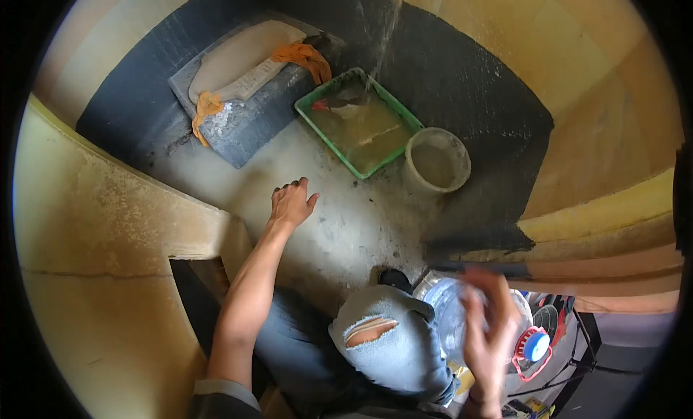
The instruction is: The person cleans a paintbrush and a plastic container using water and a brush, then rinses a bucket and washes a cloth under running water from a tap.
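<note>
My left hand (292,204) is stretched forward over the pale floor, its thumb apart from the fingers and nothing in it. Its fingertips look dark. Ahead of it lies a green tray (336,153) of murky water, with a red-handled tool partly under the surface. My right hand (492,321), smeared by motion, hovers at the right of my knee with thumb and fingers apart. Beneath or just behind that hand is a large clear plastic bottle (442,307) with a blue cap (535,347) and a red carrying handle (521,372); whether they touch, I cannot tell.
Next to the tray stands a round bucket (433,184) of cloudy water. A dark block (249,134) at the back left carries a pale slab (245,54) and orange cloths (303,57). A low yellow wall (123,202) edges the left side; a dark-painted wall (491,116) rises behind.
</note>
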Motion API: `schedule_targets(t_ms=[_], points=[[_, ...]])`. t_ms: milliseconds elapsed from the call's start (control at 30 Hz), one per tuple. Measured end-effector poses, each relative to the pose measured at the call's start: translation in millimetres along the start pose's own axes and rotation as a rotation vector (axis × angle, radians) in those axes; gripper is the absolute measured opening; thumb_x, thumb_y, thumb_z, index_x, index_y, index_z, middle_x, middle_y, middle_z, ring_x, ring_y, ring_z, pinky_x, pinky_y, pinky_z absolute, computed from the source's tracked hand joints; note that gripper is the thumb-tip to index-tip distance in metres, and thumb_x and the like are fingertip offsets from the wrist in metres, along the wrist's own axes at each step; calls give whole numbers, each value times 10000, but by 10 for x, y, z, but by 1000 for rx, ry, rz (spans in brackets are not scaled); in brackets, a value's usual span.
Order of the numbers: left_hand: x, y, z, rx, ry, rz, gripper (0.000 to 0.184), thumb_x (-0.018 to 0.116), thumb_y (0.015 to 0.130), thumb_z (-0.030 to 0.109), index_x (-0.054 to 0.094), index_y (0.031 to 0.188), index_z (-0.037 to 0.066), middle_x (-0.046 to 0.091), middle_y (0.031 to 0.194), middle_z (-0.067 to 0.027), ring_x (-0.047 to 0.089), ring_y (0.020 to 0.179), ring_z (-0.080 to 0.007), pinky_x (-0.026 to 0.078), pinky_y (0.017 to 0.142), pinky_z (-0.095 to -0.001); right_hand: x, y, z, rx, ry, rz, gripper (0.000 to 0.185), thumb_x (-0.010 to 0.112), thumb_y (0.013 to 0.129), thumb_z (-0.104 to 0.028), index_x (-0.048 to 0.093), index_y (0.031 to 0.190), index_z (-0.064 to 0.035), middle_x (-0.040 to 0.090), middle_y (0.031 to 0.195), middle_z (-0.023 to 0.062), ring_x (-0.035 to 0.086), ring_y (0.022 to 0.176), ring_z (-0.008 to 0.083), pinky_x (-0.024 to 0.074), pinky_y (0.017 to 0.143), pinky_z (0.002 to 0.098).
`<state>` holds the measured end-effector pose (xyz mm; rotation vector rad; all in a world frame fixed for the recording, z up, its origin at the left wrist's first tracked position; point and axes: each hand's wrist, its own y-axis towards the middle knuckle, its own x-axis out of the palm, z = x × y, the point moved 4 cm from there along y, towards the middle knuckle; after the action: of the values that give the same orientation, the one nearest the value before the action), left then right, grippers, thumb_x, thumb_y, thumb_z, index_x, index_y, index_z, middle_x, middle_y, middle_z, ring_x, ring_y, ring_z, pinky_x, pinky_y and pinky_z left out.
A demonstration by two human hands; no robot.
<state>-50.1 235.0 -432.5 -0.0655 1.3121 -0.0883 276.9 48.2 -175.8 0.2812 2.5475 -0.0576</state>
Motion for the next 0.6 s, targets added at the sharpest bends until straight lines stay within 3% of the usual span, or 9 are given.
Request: schedule_targets(t_ms=[33,67,133,200,267,333,467,533,600], points=[[-29,10,-10,-7,11,9,408,659,934,353,609,1149,9,708,997,-193,691,959,-350,506,866,-477,309,386,5,-175,-33,33,310,648,936,-153,627,1190,24,694,1107,201,696,1026,324,559,835,371],[-56,-4,-48,-22,24,15,402,656,936,352,611,1145,11,707,1008,-188,690,953,-348,507,866,-476,636,752,181,-227,-175,39,436,686,921,-189,570,1281,27,639,1249,235,642,1136,381,529,922,427],[-87,-53,-86,-36,36,26,395,652,938,351,613,1140,13,706,1019,-184,690,948,-347,509,866,-475,1395,1621,1066,-392,-396,161,617,692,913,-240,444,1415,20,506,1428,249,475,1336,410,379,1101,520],[-124,-42,-93,-23,64,-26,450,652,930,361,599,1207,10,709,1029,-194,681,970,-366,509,870,-487,1799,2218,1715,-272,-792,213,608,733,878,-260,512,1377,8,586,1338,243,483,1336,382,306,1167,483],[-198,-27,-97,-3,91,51,428,661,923,345,603,1180,8,706,1015,-191,681,945,-366,515,856,-490,1890,2434,2170,-34,-910,-200,343,649,929,-203,659,1196,12,662,1227,221,632,1144,385,440,1036,517],[-283,-95,-95,5,102,54,381,662,923,343,613,1114,16,702,999,-164,687,930,-327,518,851,-463,1946,2539,2462,64,-887,-232,246,646,922,-181,718,1080,-5,712,1109,196,675,1045,376,499,948,505],[-304,17,-93,-30,-35,181,397,666,917,356,615,1111,13,699,1020,-172,680,953,-329,525,839,-463,1607,2308,1489,83,-957,-289,266,660,890,-188,718,1103,-40,712,1105,191,674,1060,362,534,886,481],[-278,123,-22,-58,-130,155,501,660,920,441,611,1153,0,693,1017,-187,676,965,-340,528,841,-471,1486,2348,1021,-90,-925,-469,303,683,837,-192,719,1108,-62,713,1102,188,673,1065,357,537,884,471],[-331,263,83,-154,-544,178,706,646,908,565,580,1271,-37,705,1019,-215,670,1066,-354,532,904,-409,1541,2478,672,-141,-919,-448,309,681,799,-181,724,1084,-71,712,1102,186,672,1068,363,538,890,461]])
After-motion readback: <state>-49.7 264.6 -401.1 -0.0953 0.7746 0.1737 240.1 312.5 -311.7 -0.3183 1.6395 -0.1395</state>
